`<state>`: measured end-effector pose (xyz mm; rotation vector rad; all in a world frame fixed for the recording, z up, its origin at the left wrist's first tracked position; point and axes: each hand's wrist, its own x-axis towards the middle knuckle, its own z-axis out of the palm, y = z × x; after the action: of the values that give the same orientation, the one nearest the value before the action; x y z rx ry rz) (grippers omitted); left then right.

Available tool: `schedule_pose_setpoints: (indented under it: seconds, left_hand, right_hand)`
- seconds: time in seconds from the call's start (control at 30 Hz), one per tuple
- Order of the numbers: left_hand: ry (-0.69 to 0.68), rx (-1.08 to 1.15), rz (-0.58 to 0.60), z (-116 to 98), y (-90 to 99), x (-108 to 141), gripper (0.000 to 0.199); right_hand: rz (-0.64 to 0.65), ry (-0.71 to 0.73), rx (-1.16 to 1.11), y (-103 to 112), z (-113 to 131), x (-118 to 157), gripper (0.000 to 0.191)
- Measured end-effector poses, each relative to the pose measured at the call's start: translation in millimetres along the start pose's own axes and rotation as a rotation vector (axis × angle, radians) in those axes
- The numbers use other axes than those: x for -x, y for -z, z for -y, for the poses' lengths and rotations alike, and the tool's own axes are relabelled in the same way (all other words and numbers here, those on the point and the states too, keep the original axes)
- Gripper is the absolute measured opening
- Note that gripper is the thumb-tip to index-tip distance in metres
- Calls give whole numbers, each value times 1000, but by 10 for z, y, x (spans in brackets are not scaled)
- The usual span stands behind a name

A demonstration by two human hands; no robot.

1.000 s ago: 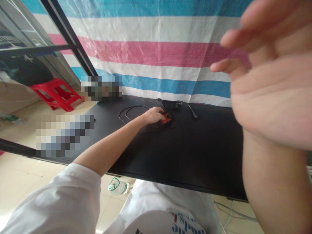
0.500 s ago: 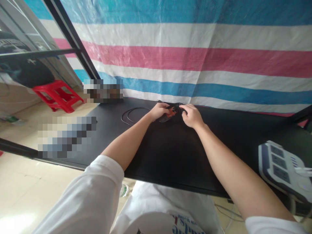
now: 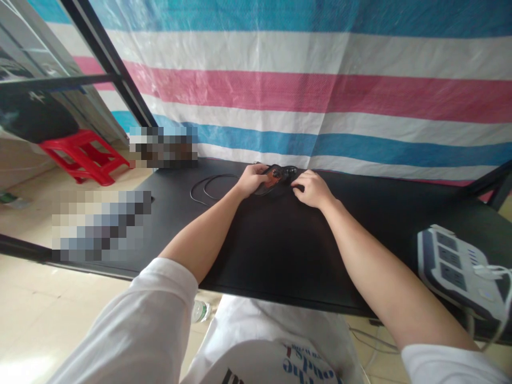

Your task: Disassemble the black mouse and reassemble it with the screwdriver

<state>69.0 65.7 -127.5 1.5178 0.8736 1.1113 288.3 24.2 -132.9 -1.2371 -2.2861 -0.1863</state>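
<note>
My left hand is closed around the left end of an orange and black corded device at the back of the black table. Rounded black parts show at the device's right end; its exact kind is too small to make out. A thin black cable loops across the tabletop left of that hand. Just right of the device, my right hand is curled, thumb and forefinger tips close together. Anything between those fingertips is too small to see.
A white and grey power strip with plugged-in white cables stands at the table's right. Behind the table hangs a striped plastic sheet. A black metal post rises at the back left. A red stool stands on the floor beyond.
My right hand has drawn slightly away from the device, and its thumb and forefinger have come together. The device has turned and shifted a little left in my left hand. The view has moved slightly.
</note>
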Motion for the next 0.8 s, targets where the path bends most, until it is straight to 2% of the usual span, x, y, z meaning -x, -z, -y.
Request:
schedule_pose_setpoints:
  seconds: [0.2, 0.53, 0.67, 0.8]
  left_hand:
    - [38, -10, 10, 5, 19, -22, 19]
    - [85, -47, 21, 7, 38, -34, 20]
    - [115, -47, 37, -29, 23, -11, 18]
    - [114, -10, 46, -30, 12, -10, 15]
  right_hand:
    - [83, 16, -1, -12, 8, -5, 20]
    - [135, -13, 83, 8, 36, -12, 22]
    - [48, -76, 122, 26, 51, -29, 23]
    - [-52, -187, 175, 6, 75, -66, 38]
